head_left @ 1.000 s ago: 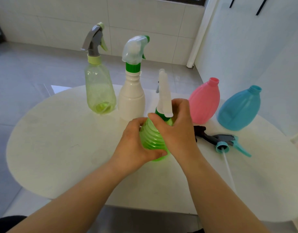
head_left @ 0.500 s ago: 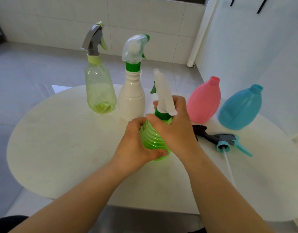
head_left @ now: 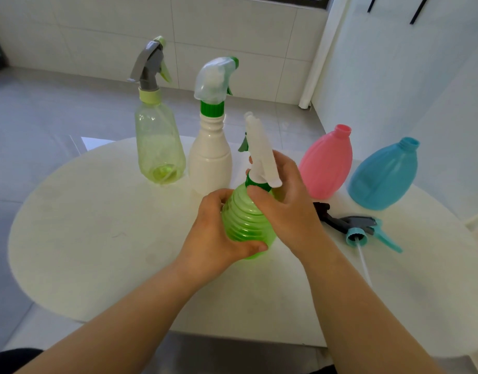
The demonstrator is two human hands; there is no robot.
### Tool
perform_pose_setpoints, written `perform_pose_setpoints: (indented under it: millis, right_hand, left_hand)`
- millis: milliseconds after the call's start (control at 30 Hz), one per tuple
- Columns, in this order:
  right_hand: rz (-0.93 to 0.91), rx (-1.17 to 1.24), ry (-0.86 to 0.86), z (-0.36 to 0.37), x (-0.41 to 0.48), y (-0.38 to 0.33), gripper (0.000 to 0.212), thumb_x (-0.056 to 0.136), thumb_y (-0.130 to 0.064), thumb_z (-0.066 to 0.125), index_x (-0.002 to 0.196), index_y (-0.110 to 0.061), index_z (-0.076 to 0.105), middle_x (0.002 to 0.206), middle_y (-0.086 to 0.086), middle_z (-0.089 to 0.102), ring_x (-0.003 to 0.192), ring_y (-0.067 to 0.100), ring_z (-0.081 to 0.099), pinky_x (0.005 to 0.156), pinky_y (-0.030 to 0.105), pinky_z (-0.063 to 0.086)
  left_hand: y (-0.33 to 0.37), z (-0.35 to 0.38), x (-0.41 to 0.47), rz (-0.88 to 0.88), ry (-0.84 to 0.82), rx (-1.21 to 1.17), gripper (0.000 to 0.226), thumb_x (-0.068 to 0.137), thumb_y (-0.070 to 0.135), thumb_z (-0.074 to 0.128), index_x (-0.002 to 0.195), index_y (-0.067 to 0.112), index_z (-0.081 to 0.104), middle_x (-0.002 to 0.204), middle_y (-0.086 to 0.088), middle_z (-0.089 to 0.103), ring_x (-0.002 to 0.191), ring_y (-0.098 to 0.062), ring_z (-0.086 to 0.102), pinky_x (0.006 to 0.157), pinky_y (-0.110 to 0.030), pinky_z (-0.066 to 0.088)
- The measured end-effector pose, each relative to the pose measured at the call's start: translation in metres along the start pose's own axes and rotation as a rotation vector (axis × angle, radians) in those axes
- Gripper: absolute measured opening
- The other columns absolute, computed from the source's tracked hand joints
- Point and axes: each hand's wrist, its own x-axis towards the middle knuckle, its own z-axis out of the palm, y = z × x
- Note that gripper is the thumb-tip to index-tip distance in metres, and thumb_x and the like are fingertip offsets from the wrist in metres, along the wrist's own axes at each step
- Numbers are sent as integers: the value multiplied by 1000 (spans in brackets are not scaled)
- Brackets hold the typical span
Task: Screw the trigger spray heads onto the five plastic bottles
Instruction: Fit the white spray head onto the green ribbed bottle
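Note:
A ribbed green bottle (head_left: 246, 220) stands mid-table, my left hand (head_left: 219, 233) wrapped around its body. My right hand (head_left: 286, 203) grips the green collar of the white trigger spray head (head_left: 260, 152) sitting on its neck. Behind stand a clear yellow-green bottle (head_left: 159, 149) with a grey spray head (head_left: 148, 67) and a white bottle (head_left: 210, 163) with a translucent spray head (head_left: 213, 79). At the right, a pink bottle (head_left: 326, 163) and a blue bottle (head_left: 386, 176) stand with open necks. A loose dark grey spray head with teal collar (head_left: 356, 228) lies on the table.
The round white table (head_left: 97, 238) carries everything; its front edge is near my forearms. A white wall rises close behind the pink and blue bottles. The loose head's thin dip tube (head_left: 364, 260) stretches toward the front right. Grey tiled floor lies beyond the table.
The white spray head has turned on the green bottle, its nozzle swinging as my right hand twists the collar. My left hand keeps the bottle still.

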Motion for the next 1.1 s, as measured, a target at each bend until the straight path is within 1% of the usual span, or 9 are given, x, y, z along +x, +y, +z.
perform_pose_setpoints:
  millis: [100, 200, 267, 367, 500, 667, 833, 967, 1100]
  right_hand:
    - [10, -22, -36, -3, -3, -2, 30, 78, -9, 58, 93, -35, 51, 100, -11, 62, 91, -1, 58, 84, 20, 48]
    - [23, -45, 121, 4, -2, 0, 34, 70, -14, 69, 81, -33, 43, 99, -1, 64, 88, 5, 61, 74, 15, 49]
    - [14, -85, 181, 8, -1, 1, 39, 67, -17, 72, 80, -34, 38, 95, -4, 61, 85, 2, 59, 68, 8, 46]
    - [3, 8, 76, 5, -2, 1, 40, 73, -9, 64, 91, -37, 41, 99, -15, 58, 87, -8, 58, 71, 4, 44]
    - [20, 24, 47, 2, -5, 0, 30, 75, -9, 61, 91, -32, 51, 106, -3, 65, 95, 1, 60, 81, 20, 50]
    - [60, 31, 186, 9, -4, 2, 36, 70, -12, 68, 84, -33, 43, 106, 7, 65, 96, 10, 62, 87, 34, 51]
    - [57, 52, -85, -7, 1, -3, 30, 78, -11, 62, 94, -36, 55, 95, -15, 64, 88, -5, 61, 80, 18, 50]
    - [11, -62, 115, 1, -1, 0, 20, 74, -15, 66, 88, -27, 59, 85, -17, 63, 78, -2, 61, 74, 15, 49]
    - [-7, -82, 212, 8, -3, 1, 26, 71, -17, 69, 79, -35, 52, 81, -17, 61, 72, -10, 57, 66, 6, 45]
  left_hand:
    - [0, 0, 1, -5, -9, -1, 73, 48, 21, 85, 91, 47, 31, 102, 23, 39, 89, 31, 37, 66, 8, 33]
    - [1, 1, 0, 1, -1, 4, 75, 48, 21, 85, 93, 46, 31, 102, 24, 38, 89, 31, 37, 67, 9, 33]
    - [2, 0, 0, 1, 7, 5, 79, 48, 21, 86, 98, 44, 29, 102, 25, 38, 89, 31, 37, 67, 9, 33]
    - [2, -1, 0, -17, 4, 3, 79, 49, 21, 85, 97, 45, 28, 102, 24, 39, 92, 25, 41, 68, 8, 35]
    - [1, -2, 1, -37, -6, -8, 80, 48, 19, 85, 105, 34, 32, 104, 18, 42, 94, 11, 45, 69, 6, 37]
    - [1, -3, 2, -36, -9, -33, 79, 49, 18, 86, 105, 34, 33, 102, 21, 44, 90, 17, 46, 67, 5, 38]
    - [2, -4, 4, -37, -23, -17, 76, 48, 20, 85, 99, 40, 32, 104, 18, 45, 94, 9, 46, 67, 6, 37]
    - [1, -3, 3, -35, 0, -20, 77, 48, 20, 86, 98, 42, 33, 102, 21, 45, 93, 10, 47, 68, 5, 37]
    - [0, -3, 2, -29, -2, -25, 79, 48, 18, 86, 106, 34, 34, 103, 21, 45, 95, 9, 48, 69, 6, 36]
